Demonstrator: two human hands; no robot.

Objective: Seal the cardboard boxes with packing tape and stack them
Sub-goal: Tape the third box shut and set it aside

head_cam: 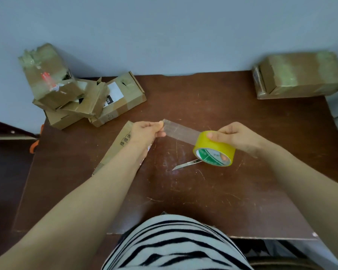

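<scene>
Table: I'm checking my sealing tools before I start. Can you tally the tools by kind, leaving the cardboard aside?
tape roll: 1
cutter blade: 1
Total: 2

Box pile (82,94) back-left on table (222,201), taped box (299,75) back-right — blade (185,164) centre, before them

Scratched brown table (242,191), cardboard at both far corners.
Box heap (82,98) at far left corner; taped box (299,75) at far right; flat box (115,149) mid-left; cutter blade (185,165) at centre.
</scene>
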